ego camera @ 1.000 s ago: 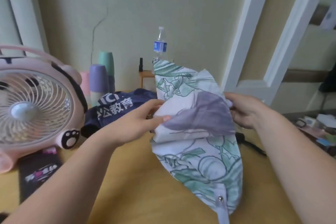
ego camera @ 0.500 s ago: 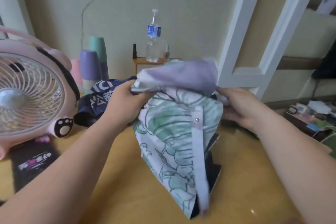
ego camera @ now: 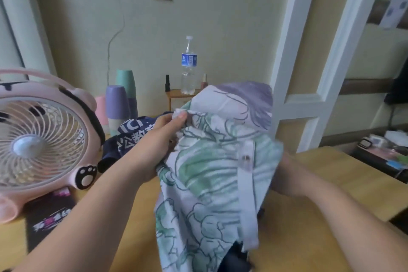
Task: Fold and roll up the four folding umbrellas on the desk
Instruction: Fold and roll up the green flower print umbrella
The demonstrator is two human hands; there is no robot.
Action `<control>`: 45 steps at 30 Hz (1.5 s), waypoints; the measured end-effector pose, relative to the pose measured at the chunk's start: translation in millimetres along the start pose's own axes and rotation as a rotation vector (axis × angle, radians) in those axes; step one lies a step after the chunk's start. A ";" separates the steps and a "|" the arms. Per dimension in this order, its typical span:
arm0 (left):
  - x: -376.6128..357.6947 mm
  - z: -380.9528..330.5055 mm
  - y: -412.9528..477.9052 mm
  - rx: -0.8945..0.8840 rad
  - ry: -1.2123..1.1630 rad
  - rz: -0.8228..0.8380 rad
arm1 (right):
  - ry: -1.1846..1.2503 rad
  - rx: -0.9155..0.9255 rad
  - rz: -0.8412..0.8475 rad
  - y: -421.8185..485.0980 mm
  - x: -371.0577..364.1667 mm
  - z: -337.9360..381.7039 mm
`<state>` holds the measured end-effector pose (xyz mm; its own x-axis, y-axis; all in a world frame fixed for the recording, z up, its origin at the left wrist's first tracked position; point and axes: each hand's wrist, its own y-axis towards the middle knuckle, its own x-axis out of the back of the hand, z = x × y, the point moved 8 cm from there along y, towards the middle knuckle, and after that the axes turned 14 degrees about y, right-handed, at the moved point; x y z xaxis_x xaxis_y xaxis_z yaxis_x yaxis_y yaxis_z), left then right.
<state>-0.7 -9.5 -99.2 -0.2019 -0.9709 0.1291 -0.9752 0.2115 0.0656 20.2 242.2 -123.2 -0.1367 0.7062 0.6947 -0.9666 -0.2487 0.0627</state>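
Note:
A white folding umbrella (ego camera: pixel 209 183) with green and purple floral print hangs upright above the desk, its canopy bunched. Its closing strap (ego camera: pixel 246 172) with a snap runs down the front. My left hand (ego camera: pixel 163 137) pinches a fold of the canopy at its upper left edge. My right hand (ego camera: pixel 287 179) is against the umbrella's right side, its fingers hidden behind the fabric. A dark navy umbrella (ego camera: pixel 132 137) with white lettering lies on the desk behind my left hand.
A pink desk fan (ego camera: pixel 42 141) stands at the left, with a black printed item (ego camera: pixel 49 216) lying below it. Pastel cups (ego camera: pixel 119 104) and a water bottle (ego camera: pixel 188 66) on a small wooden stand are at the back. The yellow desk (ego camera: pixel 309 238) ends at the right.
The umbrella has been turned and gathered, so the strap now faces me. My left hand moved from its middle to the upper left edge. My right hand dropped lower behind the fabric.

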 end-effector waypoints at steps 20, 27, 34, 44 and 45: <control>-20.5 -73.7 15.9 -0.312 0.924 -0.451 | 0.584 -0.236 -0.035 26.6 114.9 11.1; -50.8 -49.2 32.4 0.190 -0.058 0.163 | 0.654 -0.271 0.071 14.4 93.2 -18.3; -69.5 -47.4 44.8 0.137 -0.015 0.003 | 0.551 -0.163 0.066 11.7 73.7 -1.1; -55.2 -43.9 47.1 0.132 -0.188 0.003 | 0.205 -0.039 0.063 -2.8 74.7 44.2; -55.9 -42.6 44.8 0.146 -0.206 -0.004 | 0.206 -0.048 0.034 0.0 75.6 42.9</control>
<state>-29.2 59.0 -61.4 -0.1980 -0.9772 -0.0763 -0.9758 0.2039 -0.0794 19.2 267.2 -40.1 -0.2062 0.8200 0.5340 -0.9691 -0.2465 0.0042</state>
